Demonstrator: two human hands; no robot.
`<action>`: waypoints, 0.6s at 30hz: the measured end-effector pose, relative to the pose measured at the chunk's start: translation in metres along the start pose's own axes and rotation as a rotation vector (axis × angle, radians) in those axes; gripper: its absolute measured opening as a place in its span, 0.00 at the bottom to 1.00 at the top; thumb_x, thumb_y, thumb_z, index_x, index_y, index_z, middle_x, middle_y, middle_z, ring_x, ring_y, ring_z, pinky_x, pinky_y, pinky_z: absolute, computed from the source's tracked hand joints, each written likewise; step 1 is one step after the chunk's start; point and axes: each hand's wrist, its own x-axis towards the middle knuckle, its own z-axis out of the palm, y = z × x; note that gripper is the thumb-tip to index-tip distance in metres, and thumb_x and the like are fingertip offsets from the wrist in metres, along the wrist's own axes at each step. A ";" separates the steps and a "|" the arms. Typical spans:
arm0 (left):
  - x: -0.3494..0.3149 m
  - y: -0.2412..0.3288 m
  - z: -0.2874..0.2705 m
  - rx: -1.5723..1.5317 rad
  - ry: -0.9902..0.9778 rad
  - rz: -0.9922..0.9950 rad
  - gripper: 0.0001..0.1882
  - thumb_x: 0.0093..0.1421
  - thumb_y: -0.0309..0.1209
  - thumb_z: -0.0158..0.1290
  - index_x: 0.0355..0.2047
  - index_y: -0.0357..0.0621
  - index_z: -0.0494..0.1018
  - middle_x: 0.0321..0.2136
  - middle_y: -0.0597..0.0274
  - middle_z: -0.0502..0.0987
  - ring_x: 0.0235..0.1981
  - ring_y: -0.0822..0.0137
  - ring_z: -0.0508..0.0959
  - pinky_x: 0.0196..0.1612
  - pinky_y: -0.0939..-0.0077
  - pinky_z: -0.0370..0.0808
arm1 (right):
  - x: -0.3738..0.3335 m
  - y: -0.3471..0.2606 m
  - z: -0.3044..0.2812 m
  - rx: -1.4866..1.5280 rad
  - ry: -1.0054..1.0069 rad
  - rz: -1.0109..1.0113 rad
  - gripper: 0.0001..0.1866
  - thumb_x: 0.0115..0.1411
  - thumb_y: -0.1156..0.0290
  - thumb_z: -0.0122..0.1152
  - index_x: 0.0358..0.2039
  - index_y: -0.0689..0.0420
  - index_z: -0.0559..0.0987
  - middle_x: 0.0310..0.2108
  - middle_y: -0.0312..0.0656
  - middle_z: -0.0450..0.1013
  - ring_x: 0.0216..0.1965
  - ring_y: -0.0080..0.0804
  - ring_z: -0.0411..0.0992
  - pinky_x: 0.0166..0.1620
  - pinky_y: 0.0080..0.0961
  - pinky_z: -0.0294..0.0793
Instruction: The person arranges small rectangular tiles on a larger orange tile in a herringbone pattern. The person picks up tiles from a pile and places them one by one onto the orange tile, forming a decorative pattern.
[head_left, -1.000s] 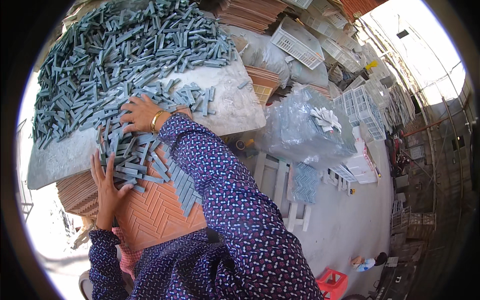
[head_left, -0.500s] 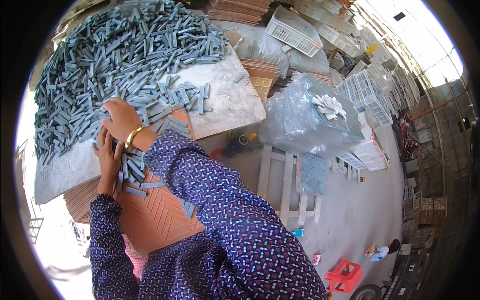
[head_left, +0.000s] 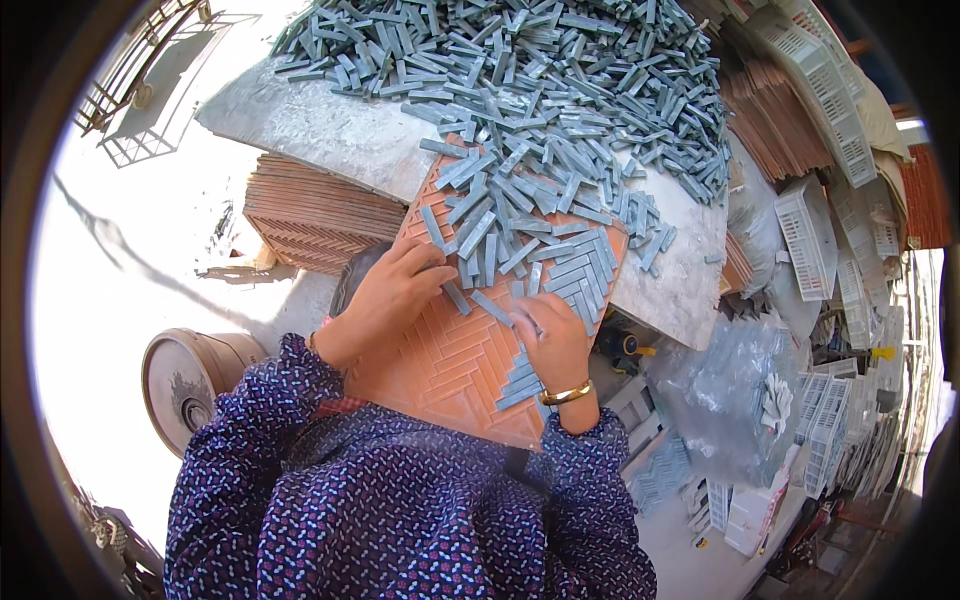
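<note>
An orange herringbone-grooved board (head_left: 440,350) lies tilted in front of me against the heaped table. Grey stone strips (head_left: 580,270) fill grooves along its right side, and loose strips (head_left: 485,230) lie scattered over its far part. My left hand (head_left: 395,290) is over the board's left side, fingers curled beside the loose strips; a dark bit shows at the fingertips, too small to name. My right hand (head_left: 555,345), a gold bangle at its wrist, bends its fingers down by the laid strips. A strip (head_left: 490,307) lies just left of its fingertips; what it pinches is hidden.
A large heap of grey strips (head_left: 560,80) covers the pale table (head_left: 330,130). Stacked orange boards (head_left: 310,215) stand at left, near a lidded bucket (head_left: 185,385). At right are a plastic-wrapped stack (head_left: 725,400), white crates (head_left: 805,240) and more orange boards (head_left: 770,115).
The view has swung left. Both hands have come from the heap's edge back over the board and moved apart; my right arm no longer reaches across to the left.
</note>
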 end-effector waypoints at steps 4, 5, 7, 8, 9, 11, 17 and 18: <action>0.000 0.009 0.009 0.034 0.004 0.052 0.13 0.47 0.24 0.48 0.35 0.42 0.73 0.37 0.61 0.69 0.40 0.62 0.69 0.45 0.70 0.67 | -0.002 -0.011 0.018 -0.203 -0.027 -0.072 0.17 0.45 0.73 0.64 0.37 0.60 0.73 0.36 0.43 0.71 0.36 0.41 0.71 0.35 0.32 0.72; 0.004 0.009 0.009 0.048 -0.003 0.061 0.12 0.47 0.25 0.47 0.34 0.42 0.73 0.36 0.61 0.69 0.40 0.62 0.69 0.45 0.70 0.68 | -0.001 -0.012 0.023 -0.227 -0.019 -0.077 0.17 0.45 0.73 0.64 0.37 0.60 0.73 0.35 0.43 0.71 0.35 0.41 0.70 0.35 0.32 0.72; 0.005 0.009 0.009 0.073 0.000 0.092 0.11 0.47 0.25 0.47 0.33 0.42 0.72 0.35 0.61 0.69 0.39 0.62 0.69 0.44 0.72 0.68 | -0.001 -0.014 0.028 -0.243 -0.059 -0.022 0.15 0.45 0.74 0.63 0.36 0.59 0.73 0.32 0.44 0.70 0.33 0.42 0.70 0.33 0.33 0.72; 0.004 0.011 0.007 0.082 0.008 0.119 0.10 0.47 0.25 0.48 0.32 0.42 0.71 0.34 0.61 0.69 0.39 0.62 0.69 0.43 0.73 0.68 | -0.005 -0.020 0.027 -0.163 -0.057 0.053 0.16 0.45 0.74 0.63 0.36 0.59 0.73 0.31 0.44 0.70 0.32 0.42 0.71 0.33 0.33 0.72; 0.000 0.012 0.001 0.096 0.019 0.138 0.10 0.46 0.26 0.48 0.31 0.41 0.70 0.33 0.61 0.69 0.38 0.62 0.69 0.42 0.73 0.68 | -0.010 -0.029 0.026 -0.080 -0.059 0.121 0.16 0.46 0.74 0.62 0.37 0.59 0.72 0.31 0.44 0.70 0.31 0.43 0.71 0.32 0.33 0.72; -0.009 0.021 -0.002 0.080 0.002 0.145 0.10 0.46 0.26 0.47 0.31 0.41 0.69 0.32 0.61 0.69 0.38 0.62 0.69 0.41 0.74 0.69 | -0.026 -0.041 0.022 0.013 -0.076 0.239 0.17 0.46 0.74 0.62 0.39 0.58 0.72 0.30 0.45 0.70 0.29 0.43 0.71 0.31 0.33 0.72; -0.063 0.062 -0.001 -0.136 -0.154 -0.101 0.13 0.46 0.30 0.55 0.32 0.39 0.68 0.29 0.59 0.69 0.33 0.59 0.71 0.36 0.70 0.70 | -0.083 -0.069 0.016 -0.041 -0.213 0.356 0.23 0.47 0.73 0.61 0.46 0.55 0.70 0.32 0.44 0.71 0.29 0.43 0.72 0.30 0.33 0.71; -0.072 0.068 0.001 -0.157 -0.171 -0.125 0.14 0.46 0.30 0.55 0.32 0.39 0.68 0.29 0.58 0.69 0.33 0.58 0.72 0.36 0.69 0.70 | -0.090 -0.070 0.017 -0.102 -0.211 0.303 0.23 0.47 0.72 0.61 0.46 0.54 0.70 0.33 0.44 0.71 0.30 0.43 0.72 0.30 0.33 0.71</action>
